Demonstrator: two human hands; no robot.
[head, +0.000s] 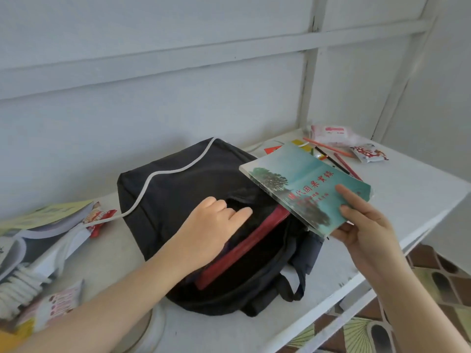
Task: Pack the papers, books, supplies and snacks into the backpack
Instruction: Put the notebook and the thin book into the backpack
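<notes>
A black backpack point(178, 189) lies flat on the white table point(407, 200) with its zipped mouth open toward me. A red book point(244, 248) sits partly inside the opening. My left hand point(211, 225) grips the upper flap of the opening and holds it up. My right hand point(362, 225) holds a teal book point(303, 182) with red characters by its near corner, thumb on the cover. The book's spine edge hangs tilted just above the right side of the opening, over the red book.
Pencils and pens point(334, 159) and snack packets point(369, 152) lie at the back right. Books and papers point(43, 225), a red snack wrapper point(100, 217) and a pink packet point(58, 301) crowd the left. A white cord point(163, 174) crosses the backpack. The table edge runs at right.
</notes>
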